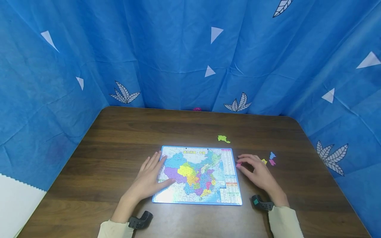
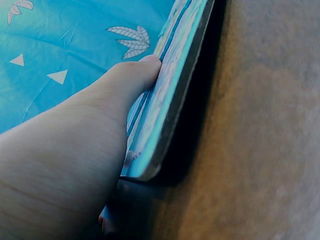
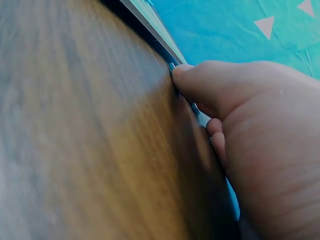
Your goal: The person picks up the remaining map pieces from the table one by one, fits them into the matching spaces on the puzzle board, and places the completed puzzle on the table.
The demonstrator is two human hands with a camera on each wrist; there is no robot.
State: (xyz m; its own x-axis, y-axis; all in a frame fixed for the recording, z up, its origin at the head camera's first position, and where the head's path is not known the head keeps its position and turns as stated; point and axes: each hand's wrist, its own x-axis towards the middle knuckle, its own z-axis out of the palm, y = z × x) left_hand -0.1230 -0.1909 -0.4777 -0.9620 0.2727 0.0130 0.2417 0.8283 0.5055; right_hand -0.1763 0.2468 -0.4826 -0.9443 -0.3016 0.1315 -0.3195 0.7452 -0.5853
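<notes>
While a person's spread left hand (image 1: 151,177) rests on the left side of a rectangular, blue-rimmed, multicoloured map board (image 1: 190,180), the right hand (image 1: 258,170) pinches a small pink puzzle piece (image 1: 238,165) just beside the board's right edge, over a brown wood-grain table (image 1: 309,185). Steady left-hand pressure and a light hold on the piece's rim should help it align cleanly.

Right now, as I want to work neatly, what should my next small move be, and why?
Probably lift the pink piece over onto the map board: your right hand pinches it beside the board's right edge, while your left hand rests on the left side.
</notes>
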